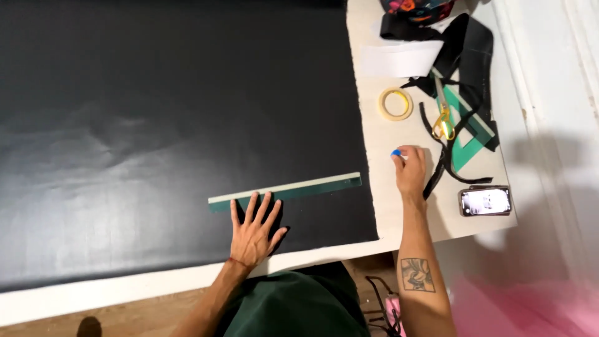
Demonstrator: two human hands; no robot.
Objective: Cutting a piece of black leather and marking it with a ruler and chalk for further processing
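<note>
A large black sheet [156, 125] covered the left and middle of the bench [399, 212]; the left hand [254, 232] lay flat on it, fingers spread and closed on nothing, fingertips at the near edge of a long green ruler [286, 191]. Right of the sheet's edge, the right hand [410, 170] rested on bare bench, its grip pinched on a small blue piece [395, 153]. Further right lay a tape roll [395, 103], yellow-handled scissors [442, 112], black straps [449, 156] and a phone [485, 201].
</note>
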